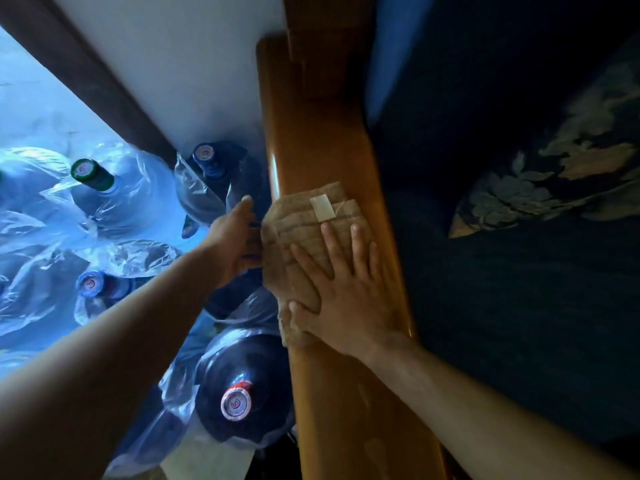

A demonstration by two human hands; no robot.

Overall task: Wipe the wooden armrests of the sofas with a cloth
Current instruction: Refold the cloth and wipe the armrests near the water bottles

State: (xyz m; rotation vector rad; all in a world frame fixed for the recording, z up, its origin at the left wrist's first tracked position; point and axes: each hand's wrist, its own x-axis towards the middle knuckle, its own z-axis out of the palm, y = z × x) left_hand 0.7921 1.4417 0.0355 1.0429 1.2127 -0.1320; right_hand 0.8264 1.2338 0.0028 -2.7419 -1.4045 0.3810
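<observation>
A glossy wooden armrest runs from the bottom of the view up the middle. A folded tan cloth with a pale label lies across it. My right hand presses flat on the cloth, fingers spread, thumb hooked over the cloth's near edge. My left hand is at the armrest's left side, against the cloth's left edge; its fingertips are hidden behind the cloth, so whether they grip it is unclear.
Several large water jugs wrapped in clear plastic stand on the floor left of the armrest. A dark blue sofa seat with a floral cushion lies to the right. A white wall rises behind.
</observation>
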